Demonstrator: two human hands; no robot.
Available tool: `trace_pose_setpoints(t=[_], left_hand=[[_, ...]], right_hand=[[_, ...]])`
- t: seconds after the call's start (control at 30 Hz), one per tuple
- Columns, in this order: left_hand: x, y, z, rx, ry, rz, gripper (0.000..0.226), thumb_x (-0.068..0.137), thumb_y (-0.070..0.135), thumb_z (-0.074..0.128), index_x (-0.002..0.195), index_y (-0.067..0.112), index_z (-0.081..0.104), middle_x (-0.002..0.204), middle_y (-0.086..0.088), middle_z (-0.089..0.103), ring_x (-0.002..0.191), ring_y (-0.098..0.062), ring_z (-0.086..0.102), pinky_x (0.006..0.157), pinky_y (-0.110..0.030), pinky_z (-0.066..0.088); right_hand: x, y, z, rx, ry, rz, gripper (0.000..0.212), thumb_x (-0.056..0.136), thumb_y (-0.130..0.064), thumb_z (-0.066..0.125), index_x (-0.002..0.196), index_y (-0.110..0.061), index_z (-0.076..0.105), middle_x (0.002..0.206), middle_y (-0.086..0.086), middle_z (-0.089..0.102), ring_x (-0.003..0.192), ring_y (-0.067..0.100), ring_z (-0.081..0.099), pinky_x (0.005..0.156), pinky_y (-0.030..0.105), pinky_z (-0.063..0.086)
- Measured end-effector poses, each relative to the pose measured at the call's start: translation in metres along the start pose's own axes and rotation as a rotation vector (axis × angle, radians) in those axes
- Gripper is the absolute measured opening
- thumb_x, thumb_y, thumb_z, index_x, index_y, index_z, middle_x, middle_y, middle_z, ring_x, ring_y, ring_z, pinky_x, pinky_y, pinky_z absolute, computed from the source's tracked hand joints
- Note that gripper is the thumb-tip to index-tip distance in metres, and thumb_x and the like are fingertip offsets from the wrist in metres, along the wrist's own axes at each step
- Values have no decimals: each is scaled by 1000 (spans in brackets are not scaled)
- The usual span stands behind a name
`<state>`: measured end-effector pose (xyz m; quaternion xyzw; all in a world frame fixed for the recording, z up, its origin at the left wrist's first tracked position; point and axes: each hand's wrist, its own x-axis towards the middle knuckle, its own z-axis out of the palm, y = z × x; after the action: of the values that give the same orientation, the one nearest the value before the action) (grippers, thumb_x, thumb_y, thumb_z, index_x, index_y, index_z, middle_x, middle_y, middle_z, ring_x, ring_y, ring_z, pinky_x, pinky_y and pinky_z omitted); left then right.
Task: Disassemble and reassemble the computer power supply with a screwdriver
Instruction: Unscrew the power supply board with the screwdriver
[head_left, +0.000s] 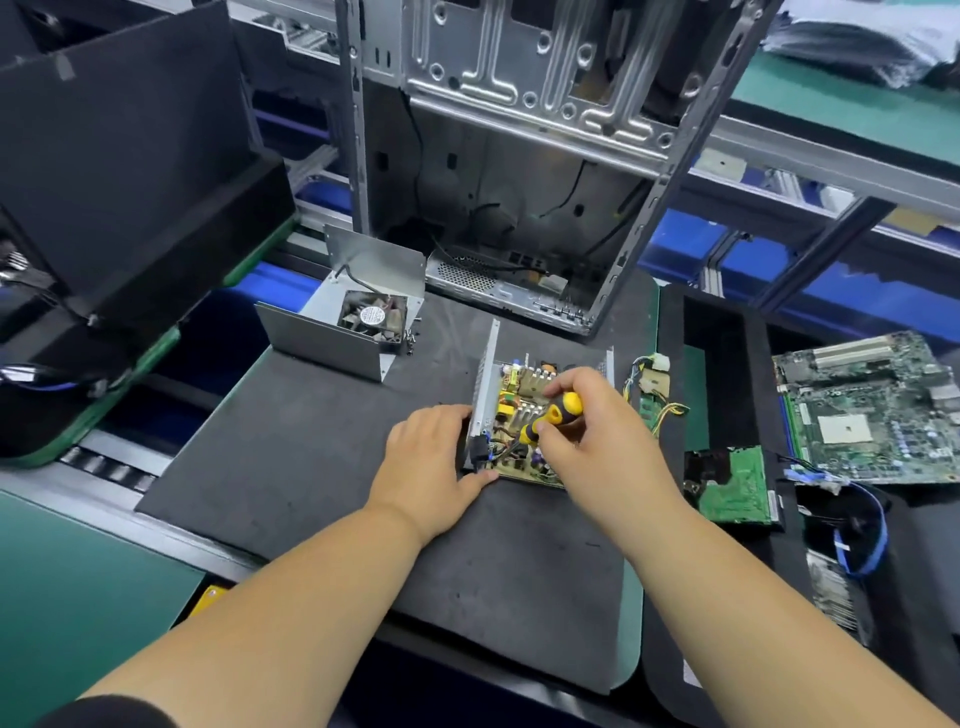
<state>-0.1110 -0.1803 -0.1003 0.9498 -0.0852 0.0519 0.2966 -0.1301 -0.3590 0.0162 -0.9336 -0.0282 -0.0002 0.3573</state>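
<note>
The opened power supply (511, 402) lies on the dark foam mat (322, 467), its circuit board with yellow parts showing inside the metal tray. My left hand (431, 462) grips the tray's near left corner. My right hand (597, 431) is closed on a yellow and black screwdriver (556, 413), whose tip points down and left into the board; the tip is hidden among the wires. The removed metal cover (343, 325) with its fan (371, 316) stands to the back left on the mat. A few loose screws (411, 340) lie beside it.
An empty computer case (519, 156) stands upright behind the mat. A motherboard (872, 410) and a small green board (735, 486) lie to the right. The supply's cable bundle (654, 384) trails right. Black boxes (119, 171) fill the left.
</note>
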Motion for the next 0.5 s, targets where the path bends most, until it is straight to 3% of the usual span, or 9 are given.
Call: trace_pose_setpoints(t=[0.5], left_hand=[[0, -3, 4, 5, -21, -13, 70, 78, 60, 67, 136, 30, 42, 132, 11, 48, 127, -13, 39, 109, -31, 25]], right_hand=[[4, -16, -3, -139, -90, -98, 24, 90, -23, 62, 108, -33, 50, 97, -15, 55, 81, 6, 57, 72, 36, 52]])
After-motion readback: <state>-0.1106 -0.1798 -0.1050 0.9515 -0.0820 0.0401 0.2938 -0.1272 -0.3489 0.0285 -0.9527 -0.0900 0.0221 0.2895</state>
